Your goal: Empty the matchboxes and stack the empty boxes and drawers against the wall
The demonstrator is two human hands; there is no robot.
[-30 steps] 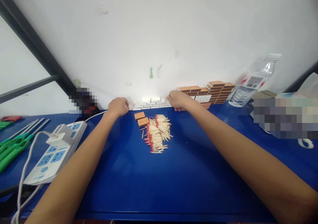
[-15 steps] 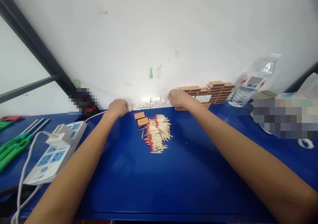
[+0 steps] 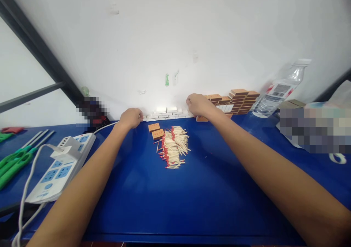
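Low against the wall stand stacked white matchbox trays in brick-like rows. My left hand is at the left end of the rows, its fingers curled against the end; whether it grips a piece is too small to tell. Near the right end, slightly above the trays, is my right hand with curled fingers; what it holds, if anything, is hidden. Two orange matchboxes lie in front of the rows, beside a heap of loose red-tipped matches. Right of my right hand are stacked orange matchboxes.
A clear plastic bottle stands on the right of the blue table. At the left lie a white power strip with a cable and green-handled tools. Blurred items sit at the far right.
My right hand has moved up slightly, away from the right end of the white rows, uncovering more of them. My left hand has barely moved.
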